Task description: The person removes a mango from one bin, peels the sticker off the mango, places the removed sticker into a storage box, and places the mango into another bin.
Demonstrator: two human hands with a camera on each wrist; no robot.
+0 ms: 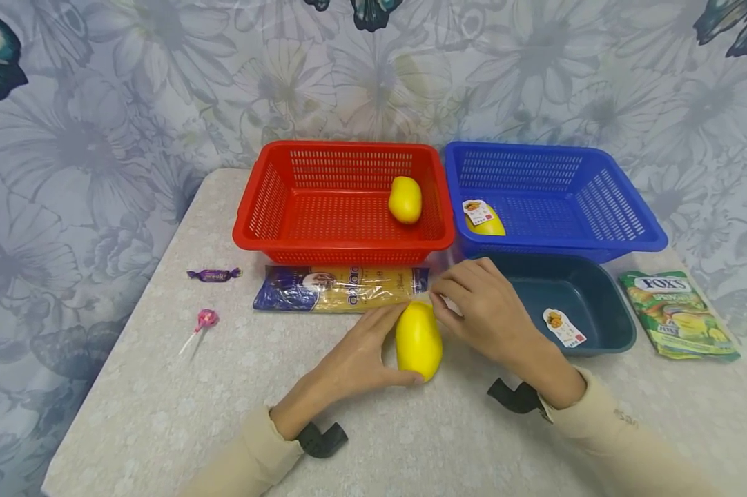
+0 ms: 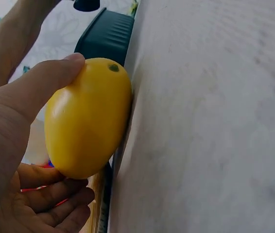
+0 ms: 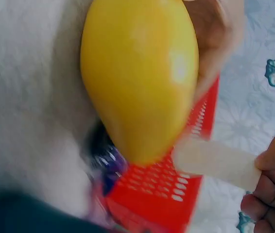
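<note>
A smooth yellow mango [image 1: 419, 343] lies on the table between both hands. My left hand [image 1: 362, 353] grips it from the left, thumb at the near end, fingers at the far end. A small green stem spot shows on the mango [image 2: 89, 119] in the left wrist view. Just right of the mango's far end is my right hand [image 1: 491, 310]. In the right wrist view it pinches a whitish sticker label [image 3: 220, 162] with a rounded end, seen from its plain side. That label's free end is close to the mango [image 3: 140, 68]; whether they touch I cannot tell.
Behind stand a red basket [image 1: 342, 246] and a blue basket [image 1: 572, 246], each with a yellow mango. A pasta packet [image 1: 342, 290] lies before the red one. Right are a dark green tub [image 1: 625, 331] and a Fox's bag [image 1: 678, 314]; left, a wrapped candy [image 1: 215, 275] and lollipop [image 1: 208, 318].
</note>
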